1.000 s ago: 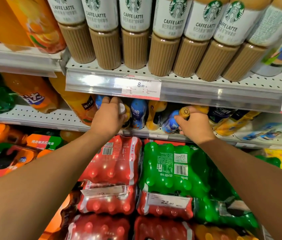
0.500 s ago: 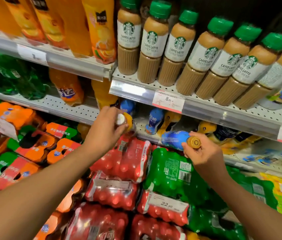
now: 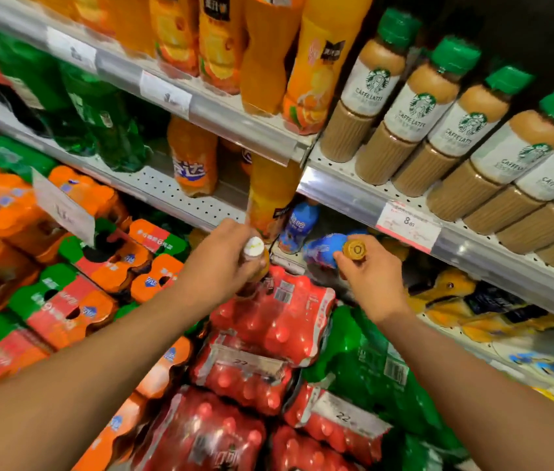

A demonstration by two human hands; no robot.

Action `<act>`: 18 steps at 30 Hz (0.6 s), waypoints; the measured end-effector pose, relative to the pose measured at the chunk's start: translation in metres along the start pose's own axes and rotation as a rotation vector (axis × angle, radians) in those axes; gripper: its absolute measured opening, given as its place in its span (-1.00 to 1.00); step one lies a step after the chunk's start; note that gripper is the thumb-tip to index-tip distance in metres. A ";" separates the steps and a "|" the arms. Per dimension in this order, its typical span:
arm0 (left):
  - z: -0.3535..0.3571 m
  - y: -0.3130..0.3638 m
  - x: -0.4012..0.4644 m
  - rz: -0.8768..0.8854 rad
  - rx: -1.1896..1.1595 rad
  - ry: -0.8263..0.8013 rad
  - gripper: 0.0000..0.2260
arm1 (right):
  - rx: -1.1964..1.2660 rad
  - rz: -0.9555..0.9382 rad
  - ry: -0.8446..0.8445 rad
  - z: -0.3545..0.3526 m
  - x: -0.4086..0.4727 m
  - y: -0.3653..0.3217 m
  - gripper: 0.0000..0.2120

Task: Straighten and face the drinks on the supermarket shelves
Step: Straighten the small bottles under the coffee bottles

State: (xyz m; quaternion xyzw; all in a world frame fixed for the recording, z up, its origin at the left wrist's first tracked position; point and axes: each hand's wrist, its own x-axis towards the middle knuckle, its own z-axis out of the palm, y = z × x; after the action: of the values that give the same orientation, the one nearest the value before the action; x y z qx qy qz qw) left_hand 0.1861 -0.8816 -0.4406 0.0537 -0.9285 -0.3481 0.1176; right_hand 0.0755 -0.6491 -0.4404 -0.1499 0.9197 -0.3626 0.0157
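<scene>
Facing in progress: two small bottles held clear of the lower shelf, neither yet set down.

Left hand curls round a white-capped bottle at the shelf edge; right hand pinches a blue bottle by its gold cap, tipped on its side. Judged unfinished: yellow bottles farther right lie toppled. The latte row above stands upright, labels mostly outward.

Perforated metal shelves with price rails: the upper shelf carries caffe latte bottles and orange juice bottles; the lower, small blue-labelled bottles, apparently upright.
</scene>
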 end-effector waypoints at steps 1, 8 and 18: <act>0.001 -0.002 0.002 0.004 0.008 0.003 -0.76 | -0.005 0.007 0.001 0.006 0.006 -0.001 -0.82; 0.012 -0.009 0.008 0.013 -0.097 0.070 -0.73 | -0.094 0.083 -0.034 0.038 0.040 0.008 -0.84; 0.018 -0.006 0.017 -0.039 -0.118 0.064 -0.69 | -0.115 0.488 -0.204 0.046 0.083 0.001 -0.78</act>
State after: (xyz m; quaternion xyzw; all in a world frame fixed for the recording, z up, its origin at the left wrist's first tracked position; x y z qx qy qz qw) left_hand 0.1651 -0.8781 -0.4543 0.0761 -0.9008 -0.4027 0.1434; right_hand 0.0024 -0.7030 -0.4688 0.0396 0.9413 -0.2783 0.1867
